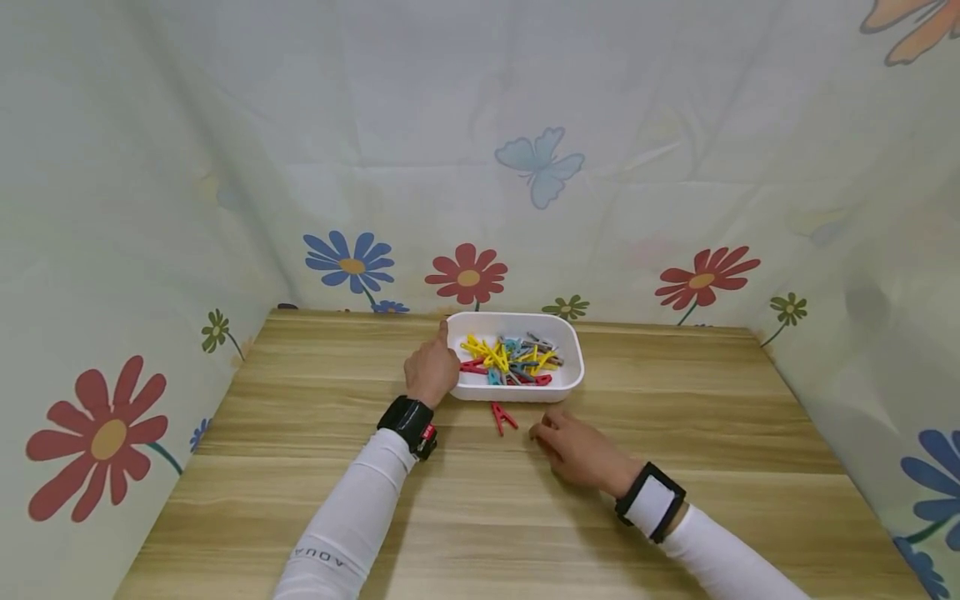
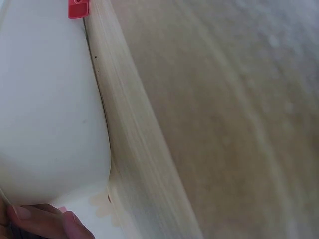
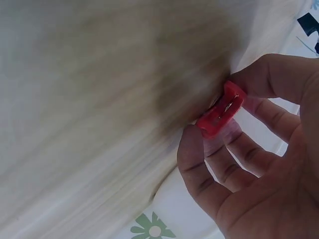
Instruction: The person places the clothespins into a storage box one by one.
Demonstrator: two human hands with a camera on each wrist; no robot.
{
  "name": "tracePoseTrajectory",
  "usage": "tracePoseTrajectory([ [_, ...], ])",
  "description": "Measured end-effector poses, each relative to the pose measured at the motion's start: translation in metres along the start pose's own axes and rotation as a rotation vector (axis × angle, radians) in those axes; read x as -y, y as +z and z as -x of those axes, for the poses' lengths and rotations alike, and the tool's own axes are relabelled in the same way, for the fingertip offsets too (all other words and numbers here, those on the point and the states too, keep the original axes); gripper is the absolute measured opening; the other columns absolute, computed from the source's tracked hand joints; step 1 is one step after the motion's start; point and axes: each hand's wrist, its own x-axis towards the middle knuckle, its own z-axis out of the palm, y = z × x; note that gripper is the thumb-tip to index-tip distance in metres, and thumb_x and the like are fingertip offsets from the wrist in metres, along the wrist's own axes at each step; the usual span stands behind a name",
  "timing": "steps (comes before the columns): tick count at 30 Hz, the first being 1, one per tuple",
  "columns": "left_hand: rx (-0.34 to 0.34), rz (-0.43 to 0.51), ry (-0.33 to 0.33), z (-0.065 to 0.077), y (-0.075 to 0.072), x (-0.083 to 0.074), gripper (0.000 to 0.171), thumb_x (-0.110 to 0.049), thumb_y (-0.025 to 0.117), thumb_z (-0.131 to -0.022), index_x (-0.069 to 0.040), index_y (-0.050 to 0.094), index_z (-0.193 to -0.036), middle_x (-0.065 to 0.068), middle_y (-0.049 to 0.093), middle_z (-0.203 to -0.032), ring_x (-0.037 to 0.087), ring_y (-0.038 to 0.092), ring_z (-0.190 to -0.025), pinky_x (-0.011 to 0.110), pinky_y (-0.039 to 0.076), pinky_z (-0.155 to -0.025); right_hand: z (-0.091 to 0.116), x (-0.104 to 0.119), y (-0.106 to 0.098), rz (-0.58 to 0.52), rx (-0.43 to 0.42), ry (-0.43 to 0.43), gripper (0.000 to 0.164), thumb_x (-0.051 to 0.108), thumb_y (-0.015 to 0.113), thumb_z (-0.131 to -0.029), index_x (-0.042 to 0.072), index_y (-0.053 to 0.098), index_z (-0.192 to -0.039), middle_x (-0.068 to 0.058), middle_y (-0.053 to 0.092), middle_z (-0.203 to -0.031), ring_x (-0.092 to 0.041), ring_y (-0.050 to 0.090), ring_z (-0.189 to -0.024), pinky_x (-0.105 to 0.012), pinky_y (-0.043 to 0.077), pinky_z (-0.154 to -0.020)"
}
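Note:
A white plastic tub (image 1: 517, 397) holds several yellow, red, blue and grey clothespins (image 1: 495, 357). My left hand (image 1: 432, 367) rests against the tub's left end, its index finger stretched along the rim; its fingertips (image 2: 35, 219) show by the tub wall (image 2: 50, 119) in the left wrist view. On the table just before the tub lies a red clothespin (image 1: 502, 418). To its right, low over the table, is my right hand (image 1: 581, 450). In the right wrist view, its thumb and fingers pinch a red clothespin (image 3: 222, 109), which the head view hides.
The wood-grain table (image 1: 480, 517) runs back to a pale cloth wall (image 1: 420, 108) printed with flowers and a butterfly. Similar cloth stands along the left and right sides. The tub sits close to the back edge.

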Motion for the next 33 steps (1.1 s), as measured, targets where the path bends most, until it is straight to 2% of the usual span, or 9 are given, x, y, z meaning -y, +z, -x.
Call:
tracePoseTrajectory([
  [6,0.005,0.005,-0.009,0.001,0.000,-0.001,0.061,-0.025,0.050,-0.099,-0.016,0.030,-0.156,0.005,0.046,-0.057,0.025,0.050,-0.048,0.030,0.032,-0.044,0.002,0.005,-0.006,-0.006,0.021,0.010,0.021,0.006,0.068,-0.087,0.013,0.068,-0.108,0.000,0.052,-0.092,-0.013,0.050,-0.080,-0.030,0.047,-0.070],
  [13,0.006,-0.004,0.000,0.000,-0.002,-0.002,0.060,-0.025,0.049,-0.100,-0.016,0.029,-0.156,0.006,0.049,-0.059,0.025,0.051,-0.049,0.030,0.033,-0.045,-0.005,0.015,-0.037,-0.038,0.043,0.038,0.030,0.006,0.069,-0.086,0.010,0.066,-0.116,-0.003,0.055,-0.099,-0.013,0.048,-0.079,-0.027,0.045,-0.067],
  [22,0.016,-0.003,-0.006,0.001,-0.003,-0.001,0.061,-0.025,0.049,-0.099,-0.016,0.028,-0.156,0.006,0.049,-0.060,0.025,0.051,-0.050,0.030,0.034,-0.045,-0.023,0.013,-0.082,0.074,-0.068,0.038,0.037,0.008,0.073,-0.082,0.010,0.067,-0.118,-0.008,0.059,-0.107,-0.014,0.054,-0.080,-0.029,0.049,-0.069],
  [28,0.012,-0.011,0.001,0.001,-0.001,0.000,0.061,-0.025,0.049,-0.099,-0.016,0.028,-0.156,0.006,0.050,-0.061,0.025,0.052,-0.050,0.030,0.034,-0.045,-0.039,0.013,-0.109,0.050,-0.112,0.033,0.040,0.010,0.074,-0.083,0.010,0.066,-0.122,-0.009,0.059,-0.111,-0.019,0.057,-0.087,-0.031,0.053,-0.075],
  [33,-0.032,-0.008,0.032,0.001,0.001,0.002,0.059,-0.023,0.050,-0.097,-0.014,0.034,-0.154,0.008,0.054,-0.060,0.025,0.053,-0.049,0.033,0.038,-0.043,-0.056,0.008,-0.121,0.018,-0.121,0.022,0.038,0.008,0.070,-0.086,0.009,0.065,-0.123,-0.010,0.058,-0.111,-0.020,0.057,-0.087,-0.030,0.053,-0.075],
])
